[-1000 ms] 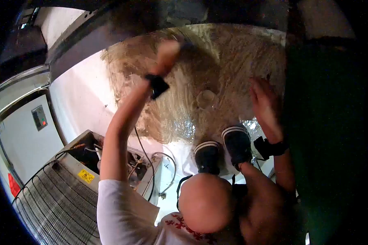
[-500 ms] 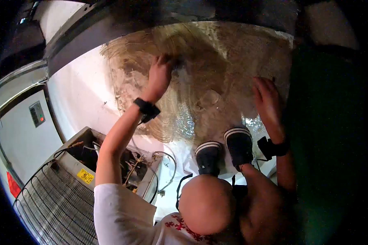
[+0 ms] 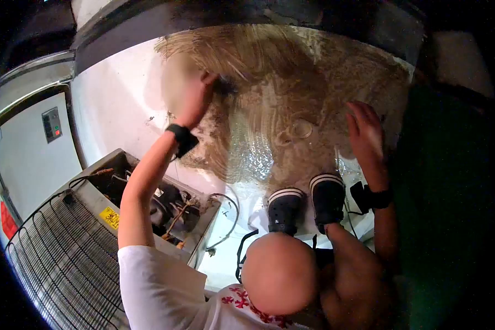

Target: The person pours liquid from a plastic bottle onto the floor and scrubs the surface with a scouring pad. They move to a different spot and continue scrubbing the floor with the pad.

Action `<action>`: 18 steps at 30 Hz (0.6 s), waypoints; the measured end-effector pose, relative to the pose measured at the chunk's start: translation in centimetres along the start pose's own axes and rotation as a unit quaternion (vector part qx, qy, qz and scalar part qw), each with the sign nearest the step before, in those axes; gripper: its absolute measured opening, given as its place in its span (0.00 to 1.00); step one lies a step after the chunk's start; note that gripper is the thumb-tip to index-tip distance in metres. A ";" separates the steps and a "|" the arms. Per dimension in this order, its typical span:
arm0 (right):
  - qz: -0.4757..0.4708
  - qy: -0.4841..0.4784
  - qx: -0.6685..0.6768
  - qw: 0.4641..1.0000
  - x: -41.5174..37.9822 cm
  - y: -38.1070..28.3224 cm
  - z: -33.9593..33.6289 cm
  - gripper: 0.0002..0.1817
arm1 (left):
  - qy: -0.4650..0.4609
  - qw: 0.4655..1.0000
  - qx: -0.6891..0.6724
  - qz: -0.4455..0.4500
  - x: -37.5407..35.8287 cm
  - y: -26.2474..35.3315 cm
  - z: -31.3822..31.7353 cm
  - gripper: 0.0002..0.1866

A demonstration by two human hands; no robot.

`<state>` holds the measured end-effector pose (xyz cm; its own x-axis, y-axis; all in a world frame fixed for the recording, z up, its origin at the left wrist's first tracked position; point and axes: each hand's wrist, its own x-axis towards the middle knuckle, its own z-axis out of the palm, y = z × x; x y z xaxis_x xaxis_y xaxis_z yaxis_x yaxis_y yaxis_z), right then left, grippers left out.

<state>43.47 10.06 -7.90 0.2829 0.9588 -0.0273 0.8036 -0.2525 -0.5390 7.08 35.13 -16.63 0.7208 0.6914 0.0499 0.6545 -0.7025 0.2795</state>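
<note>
My left hand (image 3: 195, 102) reaches forward over the wet, brown-smeared floor (image 3: 313, 93), its fingers closed and partly smeared by blur. A small dark thing (image 3: 226, 86) shows just right of its fingertips; I cannot tell what it is. Curved streaks run through the brown film around this hand. My right hand (image 3: 366, 132) is lower down at the right, holding nothing, with its fingers extended over the soiled floor. Each wrist wears a black band. A faint ring-shaped mark (image 3: 301, 129) lies on the floor between the hands.
My dark shoes (image 3: 327, 201) stand at the near edge of the brown patch. To the left lies an appliance with a wire condenser grille (image 3: 66, 247), an exposed compressor bay (image 3: 170, 209) and a loose cable (image 3: 236, 212). A white panel (image 3: 33, 148) stands beyond. A dark ledge (image 3: 231, 14) borders the far side.
My left hand has shifted left across the brown film, and the dark thing beside its fingers has moved left too. The view has turned slightly; my right hand stays over the floor at the right.
</note>
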 end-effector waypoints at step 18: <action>-0.008 0.008 0.025 1.000 -1.3 0.1 0.7 0.15 | 0.113 0.938 -0.184 -0.272 0.0 -1.7 0.6 0.10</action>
<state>42.81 8.83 -8.55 0.2785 0.9604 -0.0043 0.7814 -0.2292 -0.5805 6.14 36.24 -17.64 0.2096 0.9778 -0.0055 0.7575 -0.1588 0.6333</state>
